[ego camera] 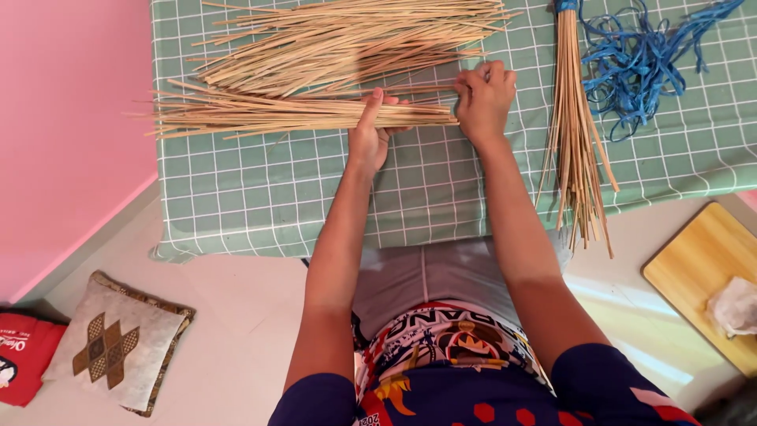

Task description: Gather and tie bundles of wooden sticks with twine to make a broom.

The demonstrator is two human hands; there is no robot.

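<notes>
Left hand point(369, 136) grips a flat bundle of straw sticks point(300, 114) lying on the green checked cloth point(260, 197). Right hand point(482, 99) pinches the bundle's right end, fingers curled. Loose sticks point(347, 39) lie behind; tied sticks point(574, 142) and blue cord point(639, 63) sit right. Wooden board point(702, 268) holds crumpled plastic point(735, 306).

A single head-worn camera looks steeply down from above the person's lap, facing forward over a green checked cloth point(268, 197) (close range, arms filling the centre); no second view.
</notes>
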